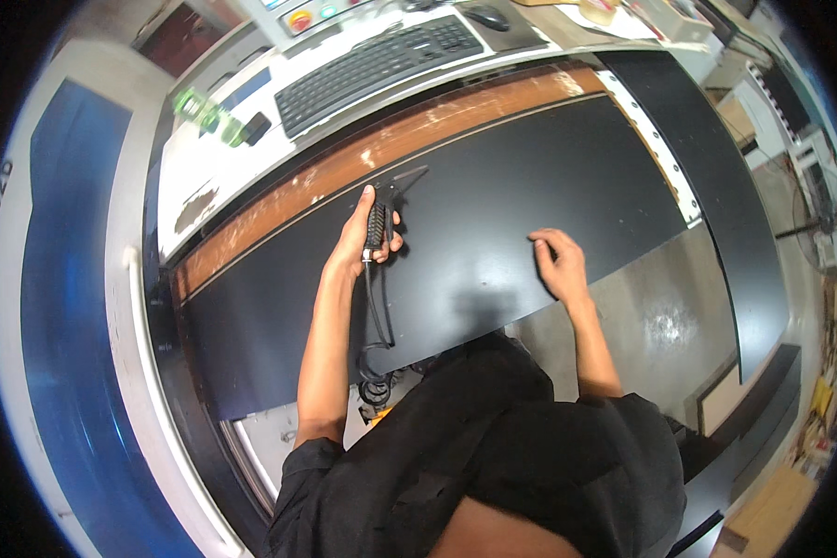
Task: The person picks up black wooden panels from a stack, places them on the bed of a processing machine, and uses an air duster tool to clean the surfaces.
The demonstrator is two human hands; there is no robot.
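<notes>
My left hand [355, 237] is wrapped round a black air blow gun [378, 223], whose thin nozzle points away to the upper right. A black hose [374, 307] runs from the gun's handle down past the near edge of a large black panel [493, 195], ending in coils beside my clothing. Over the right part of that panel, near its front edge, my right hand [563, 264] holds nothing. Its fingers bend loosely, with a gap between thumb and forefinger. Whether it touches the surface I cannot tell.
Beyond the panel lies a worn brown strip [344, 181], then a white ledge with a black keyboard [377, 70], a mouse [486, 17] and a green bottle [206, 113]. A perforated white strip [656, 149] and another dark panel [716, 158] border the right side. Blue-and-white machine housing [74, 279] stands left.
</notes>
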